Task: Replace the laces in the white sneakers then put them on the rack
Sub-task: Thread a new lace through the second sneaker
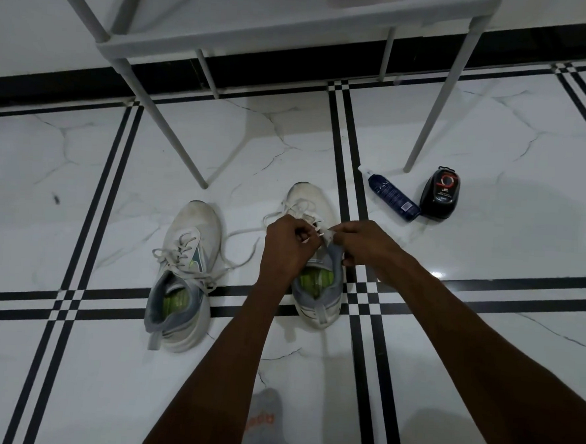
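Observation:
Two white sneakers with grey collars and green insoles stand on the tiled floor, toes pointing away from me. The left sneaker (186,266) has its lace threaded, with loose ends trailing to the right. Over the tongue of the right sneaker (315,202) my left hand (288,247) pinches the white lace (290,209), its tip showing between the fingers. My right hand (362,241) grips the top edge of that sneaker by the eyelets. The white rack (296,26) stands just beyond the shoes.
A dark blue spray bottle (392,197) lies on the floor to the right of the shoes, next to a black shoe-polish container (441,193). The rack's legs (176,135) come down close behind the sneakers. My grey-socked foot (263,422) shows at the bottom.

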`<state>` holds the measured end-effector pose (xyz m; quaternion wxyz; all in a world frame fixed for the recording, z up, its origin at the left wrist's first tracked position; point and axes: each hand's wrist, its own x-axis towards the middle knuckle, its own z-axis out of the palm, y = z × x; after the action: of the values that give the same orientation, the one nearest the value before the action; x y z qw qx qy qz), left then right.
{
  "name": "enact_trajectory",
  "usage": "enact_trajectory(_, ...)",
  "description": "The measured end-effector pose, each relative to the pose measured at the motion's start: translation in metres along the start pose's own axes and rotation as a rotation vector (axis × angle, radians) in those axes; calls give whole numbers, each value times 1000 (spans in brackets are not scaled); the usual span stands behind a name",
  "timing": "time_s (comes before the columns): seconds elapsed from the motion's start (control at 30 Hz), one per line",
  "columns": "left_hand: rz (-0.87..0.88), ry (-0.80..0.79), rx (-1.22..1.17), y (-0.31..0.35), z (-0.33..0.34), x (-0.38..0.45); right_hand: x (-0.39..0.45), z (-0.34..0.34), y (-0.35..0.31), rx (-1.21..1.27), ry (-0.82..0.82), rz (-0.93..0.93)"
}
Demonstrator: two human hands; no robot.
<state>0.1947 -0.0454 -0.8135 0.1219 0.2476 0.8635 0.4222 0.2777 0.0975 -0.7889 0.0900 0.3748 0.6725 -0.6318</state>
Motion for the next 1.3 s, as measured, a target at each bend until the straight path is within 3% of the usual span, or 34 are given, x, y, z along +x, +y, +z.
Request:
enact_trajectory(0.47, -32, 47, 16, -5, 9, -3, -3, -3, -8, 25, -106, 67)
enact_trajectory(0.6, -42, 113, 48, -3, 15, -7, 2, 1, -3, 194, -24, 92)
enact_trajectory(0.77, -12, 289, 249, 9, 15, -20, 7, 8, 3, 59, 65, -14)
enact_trajectory(0.97, -54, 164, 327, 12, 20, -33, 12, 1, 1, -19, 63, -3)
enact_trajectory(1.03, -65, 173, 313, 11, 17, -34, 11, -20, -5, 93, 314, -14)
enact_trajectory(1.13, -60, 176, 282, 11, 18, -34, 11, -62, -17, 205, 949, -178)
enact_trajectory(1.17, -62, 170, 261, 11, 18, -34, 17, -66, -15, 162, 1006, -262)
enact_trajectory(1.2, -60, 166, 241, 11, 19, -33, 20, -62, -13, 67, 966, -343)
enact_trajectory(1.3, -55, 167, 219, 7, 20, -30, 20, -20, 7, -307, 437, -473)
